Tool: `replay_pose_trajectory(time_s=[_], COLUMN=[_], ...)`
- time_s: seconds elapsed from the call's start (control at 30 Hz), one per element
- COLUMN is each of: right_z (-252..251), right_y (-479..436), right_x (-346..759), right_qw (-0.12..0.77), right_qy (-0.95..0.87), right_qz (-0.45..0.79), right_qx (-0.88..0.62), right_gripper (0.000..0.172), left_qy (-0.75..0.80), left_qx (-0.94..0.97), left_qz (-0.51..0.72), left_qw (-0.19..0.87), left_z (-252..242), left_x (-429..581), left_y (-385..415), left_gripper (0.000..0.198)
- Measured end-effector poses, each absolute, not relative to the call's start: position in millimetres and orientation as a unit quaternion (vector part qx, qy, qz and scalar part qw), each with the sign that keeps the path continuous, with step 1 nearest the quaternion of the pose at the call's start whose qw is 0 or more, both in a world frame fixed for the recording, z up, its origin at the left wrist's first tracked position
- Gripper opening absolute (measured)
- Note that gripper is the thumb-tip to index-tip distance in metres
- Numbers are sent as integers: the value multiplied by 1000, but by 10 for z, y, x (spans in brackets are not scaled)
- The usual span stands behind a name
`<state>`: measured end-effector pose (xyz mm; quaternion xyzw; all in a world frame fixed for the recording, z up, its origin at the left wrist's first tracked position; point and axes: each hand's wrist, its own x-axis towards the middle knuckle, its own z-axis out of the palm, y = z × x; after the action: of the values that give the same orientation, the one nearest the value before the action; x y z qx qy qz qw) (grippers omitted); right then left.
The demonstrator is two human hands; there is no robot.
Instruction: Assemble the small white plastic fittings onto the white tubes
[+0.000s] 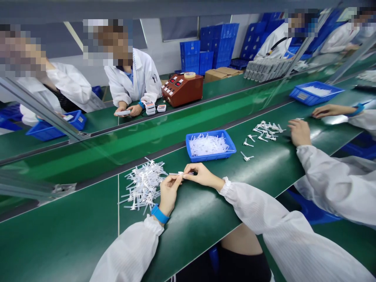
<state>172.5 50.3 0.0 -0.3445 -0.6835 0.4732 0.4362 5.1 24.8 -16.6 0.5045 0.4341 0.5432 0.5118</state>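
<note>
Between my two hands is a small white plastic piece with thin tube-like arms [180, 173]. My left hand [169, 190], with a blue wristband, pinches its left side. From the right, the fingertips of my right hand [202, 175] close on the same piece. Just left of my left hand lies a heap of similar white tubed pieces [145, 182]. Behind my right hand stands a blue tray [211, 158] filled with short translucent white tubes [208, 145]. My fingers cover part of the held piece.
To the right, more white pieces [267, 131] lie scattered near a co-worker's hands [300, 132]. Another blue tray [315, 100] sits beyond them. Across the green conveyor belt [152, 125], a person handles a white device beside a red-brown instrument box [188, 92].
</note>
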Motion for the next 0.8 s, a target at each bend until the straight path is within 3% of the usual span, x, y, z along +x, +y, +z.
replay_pose_trajectory(time_s=[0.33, 0.8], right_z=[55, 2], right_y=[500, 443], right_x=[1773, 1707], right_qw=[385, 417], right_qy=[-733, -738], right_qz=[446, 387], right_qx=[-340, -363], right_gripper=[25, 23], left_qy=[430, 449], left_qx=[496, 532], left_qz=[539, 532], left_qw=[527, 481], left_z=[-159, -178], left_x=[53, 36], left_y=[255, 247], left_gripper=[19, 24])
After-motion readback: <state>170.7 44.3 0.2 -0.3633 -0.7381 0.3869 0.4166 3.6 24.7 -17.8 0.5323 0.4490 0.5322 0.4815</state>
